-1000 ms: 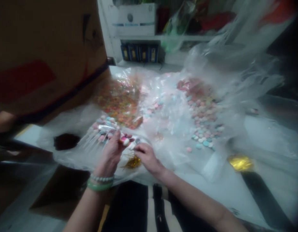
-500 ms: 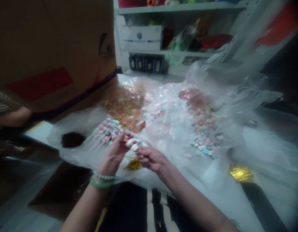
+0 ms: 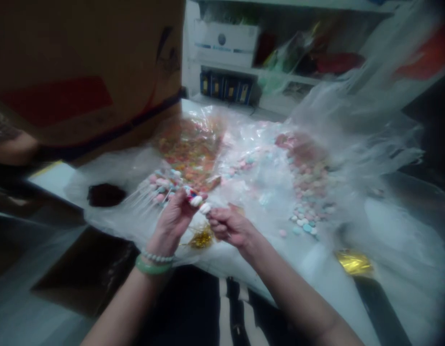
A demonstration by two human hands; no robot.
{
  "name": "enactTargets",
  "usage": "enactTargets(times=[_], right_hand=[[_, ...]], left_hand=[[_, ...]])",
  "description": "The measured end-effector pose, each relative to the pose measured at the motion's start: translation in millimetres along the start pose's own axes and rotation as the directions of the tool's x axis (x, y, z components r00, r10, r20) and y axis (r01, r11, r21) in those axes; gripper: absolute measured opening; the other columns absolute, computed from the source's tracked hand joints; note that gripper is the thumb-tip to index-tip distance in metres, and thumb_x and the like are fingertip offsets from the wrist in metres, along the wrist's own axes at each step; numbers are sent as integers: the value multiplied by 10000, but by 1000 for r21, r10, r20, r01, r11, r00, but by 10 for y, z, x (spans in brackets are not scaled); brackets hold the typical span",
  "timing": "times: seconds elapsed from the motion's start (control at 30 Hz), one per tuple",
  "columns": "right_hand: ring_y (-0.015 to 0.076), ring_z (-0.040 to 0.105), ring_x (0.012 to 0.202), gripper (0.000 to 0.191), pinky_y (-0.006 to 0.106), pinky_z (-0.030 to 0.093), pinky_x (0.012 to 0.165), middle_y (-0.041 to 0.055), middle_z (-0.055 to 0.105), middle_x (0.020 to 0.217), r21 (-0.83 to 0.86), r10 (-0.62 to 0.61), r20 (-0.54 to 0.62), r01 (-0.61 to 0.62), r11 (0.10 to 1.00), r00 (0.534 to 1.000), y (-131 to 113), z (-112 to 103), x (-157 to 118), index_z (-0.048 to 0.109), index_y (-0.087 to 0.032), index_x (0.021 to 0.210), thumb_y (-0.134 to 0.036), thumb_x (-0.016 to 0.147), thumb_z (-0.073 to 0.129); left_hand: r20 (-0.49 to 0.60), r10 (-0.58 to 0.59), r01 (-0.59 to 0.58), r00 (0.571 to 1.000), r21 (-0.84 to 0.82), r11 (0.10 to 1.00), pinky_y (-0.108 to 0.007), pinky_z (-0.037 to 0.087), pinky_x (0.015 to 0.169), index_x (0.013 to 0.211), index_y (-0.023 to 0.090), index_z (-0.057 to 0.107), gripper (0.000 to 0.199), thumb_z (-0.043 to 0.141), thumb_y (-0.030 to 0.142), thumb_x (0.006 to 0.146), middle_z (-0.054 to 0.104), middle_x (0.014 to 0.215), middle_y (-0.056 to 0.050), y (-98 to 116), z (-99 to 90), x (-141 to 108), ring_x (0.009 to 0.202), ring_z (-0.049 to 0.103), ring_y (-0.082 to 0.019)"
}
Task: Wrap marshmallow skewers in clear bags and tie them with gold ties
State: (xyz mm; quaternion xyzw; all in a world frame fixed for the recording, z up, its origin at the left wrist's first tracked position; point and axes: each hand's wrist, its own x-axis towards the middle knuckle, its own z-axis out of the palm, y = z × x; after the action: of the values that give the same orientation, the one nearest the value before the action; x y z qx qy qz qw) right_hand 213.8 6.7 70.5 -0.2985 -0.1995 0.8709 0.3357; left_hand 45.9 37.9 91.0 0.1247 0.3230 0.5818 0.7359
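- We are pinching a small bunch of round white and pink sweets on thin white sticks in our left hand; its fingers are curled tightly around the stems, and the bunch sits between our hands, above a crumpled clear plastic sheet;
- Our right hand is curled, its fingertips pressed together and just touching the white end of the bunch; we cannot tell whether they are gripping it;
- We are working just beside a fanned cluster of pastel pink and blue sweets on sticks; a wisp of gold tinsel is lying directly below our hands;
- Farther off, a wide heap of pastel pink and blue discs and an orange-speckled mass under clear plastic are resting on the sheet; a large brown cardboard box is looming on the left;
- We judge the thin sticks the weak point; too hard a squeeze could bend them, while a loose pinch could let sweets slip and roll across the slick, wrinkled plastic;
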Motion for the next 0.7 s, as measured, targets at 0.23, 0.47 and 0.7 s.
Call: enactTargets(times=[0.23, 0.47, 0.7], right_hand=[[42, 363, 372, 161, 184, 197, 382, -82, 488, 457, -403, -389, -274, 262, 877, 880, 158, 137, 35, 636, -162, 686, -290, 607, 692], [55, 362, 385, 165, 204, 217, 397, -84, 484, 447, -473, -382, -328, 199, 858, 864, 180, 165, 84, 624, -181, 666, -321, 588, 663], [65, 340, 383, 141, 216, 224, 406, -85, 464, 460, -478, -373, -308, 197, 856, 875, 251, 165, 95, 611, -196, 672, -325, 618, 626]], left_hand=[[-132, -111, 106, 985, -42, 993, -347, 591, 673, 770, 151, 664, 190, 654, 274, 914, 699, 702, -44, -11, -93, 18, 657, 689, -197], [-162, -105, 101, 981, -35, 994, -397, 607, 732, 862, 142, 680, 229, 582, 324, 959, 709, 748, -63, -3, -124, 8, 697, 701, -207], [-118, 75, -62, 990, 106, 992, -360, 605, 745, 822, 145, 674, 162, 647, 273, 916, 712, 775, -60, -141, -117, -7, 694, 693, -181]])
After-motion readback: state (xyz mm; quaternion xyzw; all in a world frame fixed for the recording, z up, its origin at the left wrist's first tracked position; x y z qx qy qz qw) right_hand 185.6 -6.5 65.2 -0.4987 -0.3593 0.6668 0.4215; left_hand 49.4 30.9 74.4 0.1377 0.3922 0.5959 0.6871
